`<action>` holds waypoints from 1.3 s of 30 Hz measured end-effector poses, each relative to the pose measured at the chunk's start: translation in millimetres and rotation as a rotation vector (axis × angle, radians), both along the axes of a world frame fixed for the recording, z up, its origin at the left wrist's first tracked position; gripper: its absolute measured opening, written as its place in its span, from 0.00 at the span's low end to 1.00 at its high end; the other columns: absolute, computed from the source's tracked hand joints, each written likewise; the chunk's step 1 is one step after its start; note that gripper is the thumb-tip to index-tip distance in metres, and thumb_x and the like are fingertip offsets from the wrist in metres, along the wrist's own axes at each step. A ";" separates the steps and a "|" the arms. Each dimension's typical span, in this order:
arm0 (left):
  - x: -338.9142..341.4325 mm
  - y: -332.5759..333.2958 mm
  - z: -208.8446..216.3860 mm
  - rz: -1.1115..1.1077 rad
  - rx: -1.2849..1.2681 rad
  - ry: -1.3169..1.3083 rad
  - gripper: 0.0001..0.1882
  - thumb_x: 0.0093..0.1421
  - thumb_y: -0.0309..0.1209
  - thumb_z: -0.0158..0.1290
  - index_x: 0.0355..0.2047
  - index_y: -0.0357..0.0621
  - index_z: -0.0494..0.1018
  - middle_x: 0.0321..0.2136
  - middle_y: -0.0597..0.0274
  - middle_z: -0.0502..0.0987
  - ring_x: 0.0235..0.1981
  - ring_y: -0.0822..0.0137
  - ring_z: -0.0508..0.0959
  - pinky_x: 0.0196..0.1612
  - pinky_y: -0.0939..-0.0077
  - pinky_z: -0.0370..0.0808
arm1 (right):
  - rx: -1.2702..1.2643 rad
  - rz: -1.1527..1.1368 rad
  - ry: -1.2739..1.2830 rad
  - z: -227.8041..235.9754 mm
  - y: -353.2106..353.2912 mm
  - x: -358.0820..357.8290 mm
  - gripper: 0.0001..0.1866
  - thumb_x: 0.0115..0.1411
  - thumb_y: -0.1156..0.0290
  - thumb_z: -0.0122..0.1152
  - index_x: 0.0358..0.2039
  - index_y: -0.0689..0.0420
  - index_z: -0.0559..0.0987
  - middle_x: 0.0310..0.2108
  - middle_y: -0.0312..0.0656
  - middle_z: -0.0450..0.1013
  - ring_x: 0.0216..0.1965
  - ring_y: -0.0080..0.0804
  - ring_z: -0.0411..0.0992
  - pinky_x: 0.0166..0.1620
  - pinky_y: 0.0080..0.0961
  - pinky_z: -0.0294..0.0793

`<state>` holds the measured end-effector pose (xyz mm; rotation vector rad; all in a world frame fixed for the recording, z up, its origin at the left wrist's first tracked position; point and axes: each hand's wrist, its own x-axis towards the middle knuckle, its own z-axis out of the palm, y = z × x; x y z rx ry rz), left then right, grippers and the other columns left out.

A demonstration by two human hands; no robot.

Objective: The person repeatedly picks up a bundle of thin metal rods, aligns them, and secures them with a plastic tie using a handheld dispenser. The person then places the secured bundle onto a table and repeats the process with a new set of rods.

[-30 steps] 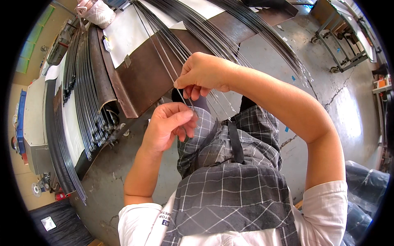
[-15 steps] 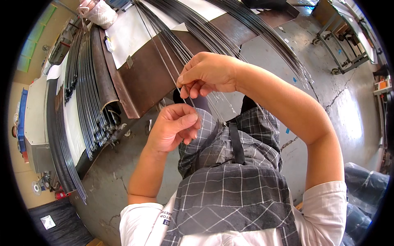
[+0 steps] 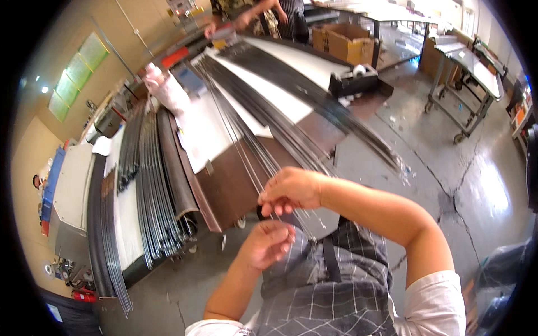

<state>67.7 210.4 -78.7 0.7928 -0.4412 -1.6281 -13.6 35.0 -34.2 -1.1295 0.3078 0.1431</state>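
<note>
Slim, long rods (image 3: 244,159) slant from the far end of the table down to my hands. My right hand (image 3: 292,191) is closed in a pinch on a rod near its lower end, with the wrist bent over it. Just below, my left hand (image 3: 268,244) has thumb and fingers pressed together at the tip of the same rod; the exact grip is blurred. A bundle of dark rods (image 3: 259,147) lies beside them, and fine wire-like ends stick out past the table edge under my right forearm.
The brown metal table (image 3: 224,196) carries white sheets (image 3: 200,143) and more dark rods (image 3: 154,193) at left. A wrapped pinkish-white cone (image 3: 171,96) stands behind. Another person (image 3: 263,19) is at the far end, near a cardboard box (image 3: 343,45). A wheeled cart (image 3: 469,75) stands right.
The view has tilted up, so the table's far end and another person now show. My hands sit lower in the picture, still together at the rod's end.
</note>
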 end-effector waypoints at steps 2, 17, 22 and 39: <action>-5.0 -1.7 4.0 0.013 -0.012 0.056 0.09 0.58 0.29 0.51 0.36 0.35 0.74 0.31 0.55 0.75 0.23 0.74 0.72 0.16 0.86 0.68 | 0.071 0.029 0.004 -2.1 -2.1 -1.1 0.11 0.58 0.73 0.52 0.37 0.68 0.74 0.27 0.45 0.76 0.20 0.21 0.70 0.21 0.13 0.68; -26.4 11.9 28.9 0.209 0.113 -0.035 0.11 0.59 0.32 0.52 0.24 0.37 0.70 0.23 0.64 0.67 0.15 0.84 0.59 0.15 0.93 0.57 | 0.106 0.046 -0.007 -2.7 11.7 -0.9 0.16 0.57 0.74 0.51 0.42 0.72 0.72 0.30 0.45 0.75 0.21 0.19 0.67 0.20 0.12 0.63; -17.0 20.2 4.3 0.238 0.024 0.028 0.10 0.58 0.31 0.52 0.23 0.39 0.70 0.22 0.65 0.68 0.14 0.85 0.58 0.14 0.92 0.54 | 0.094 0.062 -0.003 -4.7 16.3 1.2 0.16 0.57 0.73 0.50 0.43 0.71 0.71 0.32 0.49 0.75 0.21 0.21 0.68 0.21 0.13 0.66; -18.5 12.3 -12.0 0.257 0.259 -0.621 0.16 0.61 0.39 0.50 0.19 0.44 0.68 0.15 0.70 0.67 0.12 0.82 0.62 0.14 0.88 0.55 | -0.600 -0.190 -0.027 23.2 -61.2 -80.5 0.17 0.59 0.65 0.54 0.42 0.66 0.74 0.32 0.46 0.76 0.29 0.25 0.76 0.28 0.16 0.76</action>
